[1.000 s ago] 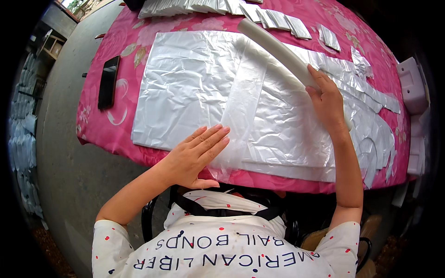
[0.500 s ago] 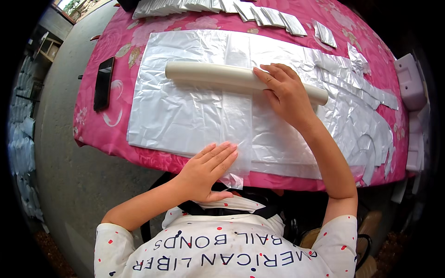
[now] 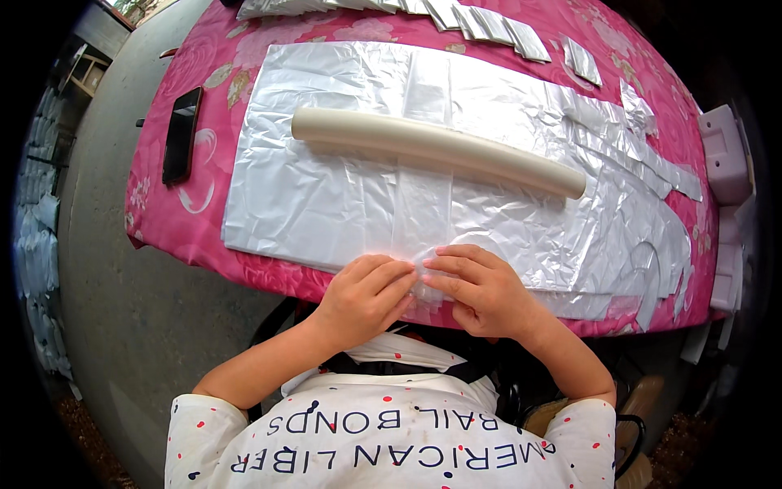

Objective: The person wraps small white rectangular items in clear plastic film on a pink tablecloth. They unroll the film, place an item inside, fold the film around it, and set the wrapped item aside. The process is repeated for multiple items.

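A stack of thin white plastic bags (image 3: 314, 191) lies spread over the table, with a narrow folded bag (image 3: 425, 204) running down its middle towards me. At the near edge my left hand (image 3: 366, 295) has its fingers bent together on the end of that folded bag. Facing it, fingertips almost touching, my right hand (image 3: 482, 292) also grips the same end, thumb tucked below. The plastic between the fingertips is partly hidden. Beyond both hands a long off-white tube (image 3: 440, 151) rests crosswise on the bags, touched by neither.
A pink flowered cloth (image 3: 236, 269) covers the table. A black phone (image 3: 182, 134) lies at the left. Along the far side is a row of small folded plastic packets (image 3: 489, 24), with one packet (image 3: 581, 62) apart. Cut plastic strips (image 3: 652, 167) lie at right, near a pale plastic chair (image 3: 723, 155).
My right hand has let go of the tube and come down to the near edge beside my left. The left fingers, flat before, have bent onto the plastic. The tube stays lying there.
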Demonstrator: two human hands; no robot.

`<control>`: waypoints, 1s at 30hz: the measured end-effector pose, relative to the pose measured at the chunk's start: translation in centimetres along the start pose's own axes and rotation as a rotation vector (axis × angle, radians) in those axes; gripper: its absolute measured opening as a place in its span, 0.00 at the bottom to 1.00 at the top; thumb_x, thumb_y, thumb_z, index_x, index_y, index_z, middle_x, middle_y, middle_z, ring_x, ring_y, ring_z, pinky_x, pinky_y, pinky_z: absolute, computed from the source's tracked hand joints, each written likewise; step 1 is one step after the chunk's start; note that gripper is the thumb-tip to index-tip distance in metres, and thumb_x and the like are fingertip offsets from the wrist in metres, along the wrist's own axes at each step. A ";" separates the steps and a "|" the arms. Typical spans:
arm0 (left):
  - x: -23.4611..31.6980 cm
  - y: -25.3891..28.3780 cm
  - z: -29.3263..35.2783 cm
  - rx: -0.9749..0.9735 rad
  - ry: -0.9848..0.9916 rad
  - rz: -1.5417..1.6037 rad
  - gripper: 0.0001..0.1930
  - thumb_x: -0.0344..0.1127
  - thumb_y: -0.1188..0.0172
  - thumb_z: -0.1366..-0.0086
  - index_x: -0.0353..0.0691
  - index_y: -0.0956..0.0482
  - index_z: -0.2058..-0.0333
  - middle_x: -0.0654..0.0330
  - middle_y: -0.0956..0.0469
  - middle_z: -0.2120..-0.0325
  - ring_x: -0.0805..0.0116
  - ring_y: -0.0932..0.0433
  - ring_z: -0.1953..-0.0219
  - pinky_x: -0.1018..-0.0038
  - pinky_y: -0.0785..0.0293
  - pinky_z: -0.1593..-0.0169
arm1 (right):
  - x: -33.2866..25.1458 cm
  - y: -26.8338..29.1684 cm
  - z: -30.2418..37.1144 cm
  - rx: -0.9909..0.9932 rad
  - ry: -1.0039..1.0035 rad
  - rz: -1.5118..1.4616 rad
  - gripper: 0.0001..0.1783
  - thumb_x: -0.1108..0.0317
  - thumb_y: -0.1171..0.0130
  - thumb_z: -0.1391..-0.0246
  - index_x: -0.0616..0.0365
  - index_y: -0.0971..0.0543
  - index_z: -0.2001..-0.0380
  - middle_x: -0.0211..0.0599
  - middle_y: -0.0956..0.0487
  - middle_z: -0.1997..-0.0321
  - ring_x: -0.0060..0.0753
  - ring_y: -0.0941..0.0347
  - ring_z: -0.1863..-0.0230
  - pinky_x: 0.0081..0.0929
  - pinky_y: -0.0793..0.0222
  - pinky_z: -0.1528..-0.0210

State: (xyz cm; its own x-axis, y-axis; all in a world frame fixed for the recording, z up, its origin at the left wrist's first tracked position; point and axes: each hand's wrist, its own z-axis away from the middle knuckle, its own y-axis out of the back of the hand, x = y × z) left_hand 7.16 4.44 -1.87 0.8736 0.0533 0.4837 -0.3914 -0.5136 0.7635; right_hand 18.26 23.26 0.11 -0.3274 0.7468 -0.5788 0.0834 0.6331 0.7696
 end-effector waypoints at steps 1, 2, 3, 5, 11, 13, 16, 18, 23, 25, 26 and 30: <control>-0.1 -0.1 0.0 0.019 0.004 0.022 0.12 0.28 0.35 0.55 0.36 0.22 0.68 0.59 0.23 0.66 0.61 0.24 0.64 0.70 0.26 0.61 | -0.1 -0.2 0.2 -0.001 -0.007 -0.009 0.26 0.78 0.44 0.68 0.57 0.24 0.58 0.38 0.25 0.53 0.42 0.31 0.49 0.34 0.33 0.47; -0.3 -0.2 0.1 0.039 0.008 0.044 0.11 0.26 0.35 0.55 0.37 0.22 0.69 0.59 0.23 0.67 0.62 0.24 0.66 0.70 0.26 0.62 | -0.1 -0.4 0.4 -0.001 -0.014 -0.019 0.26 0.78 0.44 0.68 0.57 0.24 0.57 0.38 0.25 0.52 0.42 0.31 0.49 0.34 0.33 0.47; -0.4 -0.2 0.1 0.059 0.012 0.066 0.10 0.25 0.36 0.55 0.37 0.22 0.70 0.60 0.22 0.69 0.62 0.24 0.67 0.71 0.26 0.64 | -0.1 -0.5 0.5 -0.002 -0.020 -0.028 0.26 0.78 0.44 0.68 0.57 0.25 0.57 0.38 0.25 0.52 0.42 0.31 0.49 0.34 0.33 0.47; -0.4 0.1 0.0 0.068 0.046 0.121 0.09 0.23 0.36 0.55 0.37 0.22 0.72 0.60 0.22 0.69 0.63 0.24 0.68 0.71 0.26 0.65 | -0.1 -0.7 0.6 0.017 -0.020 -0.024 0.26 0.78 0.45 0.67 0.57 0.25 0.57 0.38 0.26 0.52 0.42 0.31 0.49 0.35 0.33 0.48; 0.0 0.5 0.2 0.088 0.210 0.233 0.07 0.22 0.38 0.52 0.37 0.23 0.72 0.58 0.21 0.70 0.63 0.24 0.70 0.73 0.27 0.68 | -0.9 -1.5 0.6 0.114 -0.042 -0.010 0.25 0.77 0.44 0.65 0.57 0.25 0.56 0.37 0.27 0.52 0.41 0.31 0.50 0.36 0.34 0.47; 0.0 0.6 0.2 0.082 0.228 0.248 0.07 0.21 0.38 0.52 0.36 0.23 0.72 0.58 0.22 0.70 0.63 0.24 0.70 0.74 0.26 0.69 | -1.0 -1.7 0.6 0.124 -0.031 0.002 0.24 0.76 0.43 0.64 0.56 0.25 0.56 0.37 0.27 0.52 0.40 0.32 0.50 0.37 0.34 0.47; 0.1 0.5 0.3 0.076 0.262 0.273 0.06 0.21 0.39 0.50 0.36 0.23 0.72 0.57 0.22 0.69 0.66 0.23 0.72 0.76 0.26 0.71 | -1.1 -2.0 0.4 0.122 0.014 0.024 0.24 0.73 0.39 0.65 0.55 0.25 0.57 0.36 0.27 0.52 0.39 0.32 0.51 0.37 0.35 0.47; 0.2 0.6 0.3 0.066 0.308 0.309 0.05 0.21 0.40 0.49 0.35 0.23 0.71 0.57 0.22 0.69 0.69 0.23 0.73 0.78 0.26 0.73 | -1.2 -2.2 0.4 0.129 0.037 0.063 0.24 0.70 0.37 0.65 0.54 0.24 0.58 0.35 0.27 0.53 0.39 0.31 0.52 0.37 0.35 0.47; 0.3 0.8 0.4 0.048 0.428 0.414 0.05 0.22 0.41 0.47 0.34 0.25 0.71 0.57 0.22 0.70 0.68 0.23 0.74 0.78 0.26 0.72 | -1.4 -2.4 -0.4 0.191 0.015 0.004 0.16 0.70 0.36 0.65 0.54 0.23 0.67 0.33 0.24 0.61 0.37 0.29 0.58 0.35 0.33 0.52; 0.4 0.9 0.5 0.053 0.474 0.457 0.05 0.22 0.41 0.47 0.34 0.25 0.70 0.56 0.22 0.70 0.67 0.23 0.74 0.77 0.26 0.72 | -1.5 -2.4 -0.7 0.207 -0.013 -0.040 0.12 0.70 0.36 0.65 0.54 0.22 0.70 0.32 0.24 0.64 0.36 0.29 0.60 0.34 0.33 0.56; 0.3 0.8 0.5 0.064 0.473 0.462 0.05 0.22 0.41 0.47 0.34 0.25 0.70 0.57 0.22 0.70 0.69 0.23 0.75 0.78 0.26 0.73 | -1.5 -2.4 -0.8 0.209 -0.025 -0.052 0.11 0.71 0.36 0.65 0.54 0.22 0.72 0.31 0.23 0.66 0.36 0.29 0.61 0.33 0.33 0.57; 0.2 1.1 0.4 0.065 0.518 0.505 0.04 0.22 0.41 0.46 0.33 0.24 0.69 0.57 0.22 0.70 0.72 0.23 0.75 0.80 0.26 0.73 | -1.6 -2.6 -1.0 0.226 -0.077 -0.138 0.07 0.72 0.36 0.64 0.54 0.22 0.76 0.28 0.23 0.70 0.34 0.29 0.65 0.31 0.34 0.62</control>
State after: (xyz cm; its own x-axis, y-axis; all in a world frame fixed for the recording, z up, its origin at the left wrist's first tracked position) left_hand 7.00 3.58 -1.08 0.3354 0.1869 0.9233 -0.6789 -0.6315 0.3745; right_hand 17.61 20.23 -0.68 -0.2788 0.6579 -0.6996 0.2536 0.7530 0.6071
